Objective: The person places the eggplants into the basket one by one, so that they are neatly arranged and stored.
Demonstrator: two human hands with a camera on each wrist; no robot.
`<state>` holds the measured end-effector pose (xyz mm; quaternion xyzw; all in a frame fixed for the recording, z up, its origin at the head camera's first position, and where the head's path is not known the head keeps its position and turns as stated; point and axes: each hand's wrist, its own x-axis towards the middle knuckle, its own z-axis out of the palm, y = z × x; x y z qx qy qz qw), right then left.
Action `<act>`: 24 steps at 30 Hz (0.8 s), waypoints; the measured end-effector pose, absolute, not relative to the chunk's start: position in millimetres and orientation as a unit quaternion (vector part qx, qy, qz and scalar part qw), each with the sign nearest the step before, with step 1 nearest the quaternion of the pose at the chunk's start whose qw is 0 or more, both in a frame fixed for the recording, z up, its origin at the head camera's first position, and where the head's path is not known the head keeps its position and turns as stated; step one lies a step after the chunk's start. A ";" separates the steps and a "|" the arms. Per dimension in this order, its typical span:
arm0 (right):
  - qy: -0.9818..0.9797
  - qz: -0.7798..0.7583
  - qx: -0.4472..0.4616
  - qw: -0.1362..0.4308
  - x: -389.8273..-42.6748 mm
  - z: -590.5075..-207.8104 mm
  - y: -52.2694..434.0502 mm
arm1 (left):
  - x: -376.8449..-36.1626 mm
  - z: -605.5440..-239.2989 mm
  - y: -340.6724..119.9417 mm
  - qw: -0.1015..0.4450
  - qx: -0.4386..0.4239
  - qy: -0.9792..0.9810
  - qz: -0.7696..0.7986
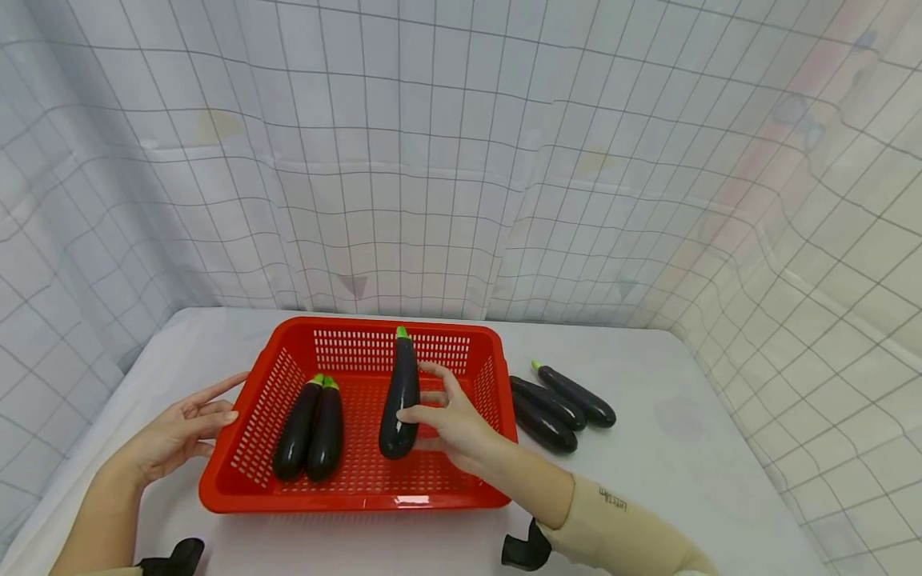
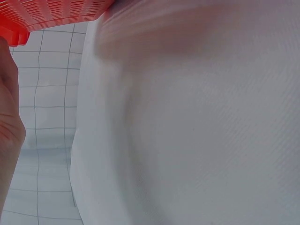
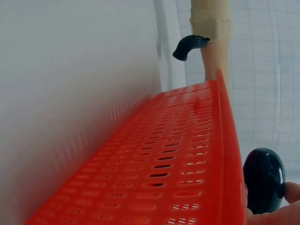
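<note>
A red plastic basket (image 1: pixel 346 504) with slotted walls stands on the white-covered table. At its left side my left hand (image 1: pixel 176 436) holds the rim, thumb on top and fingers along the outer edge. My right hand (image 1: pixel 461 428) grips a dark eggplant (image 1: pixel 400 392) by its side, over the right half of the basket, its green stem pointing away from me. Inside on the left, two eggplants (image 1: pixel 326 432) lie side by side. The right wrist view shows the rounded end of the held eggplant (image 3: pixel 263 180) beyond the basket wall (image 3: pixel 178 154).
Three more eggplants (image 1: pixel 576 396) lie close together on the table (image 1: pixel 670 480), just right of the basket. A white grid-patterned curtain (image 1: pixel 403 160) hangs behind the table and along both sides. Black wrist-camera mounts (image 1: pixel 526 550) sit on both forearms.
</note>
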<state>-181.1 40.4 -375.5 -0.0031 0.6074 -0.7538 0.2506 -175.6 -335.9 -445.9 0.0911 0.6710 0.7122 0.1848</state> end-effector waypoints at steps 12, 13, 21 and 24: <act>0.608 -0.749 0.034 0.262 -182.6 -389.2 9.8 | -176.6 -445.7 -336.7 0.196 0.106 0.663 0.714; 0.609 -0.747 0.037 0.263 -182.7 -390.1 7.3 | -176.7 -445.8 -336.6 0.197 0.105 0.664 0.714; 0.613 -0.742 0.073 0.261 -186.8 -394.0 -12.4 | -177.1 -445.4 -336.2 0.196 0.103 0.665 0.714; 0.612 -0.742 0.091 0.258 -189.8 -396.7 -18.3 | -177.2 -445.3 -335.9 0.196 0.102 0.664 0.715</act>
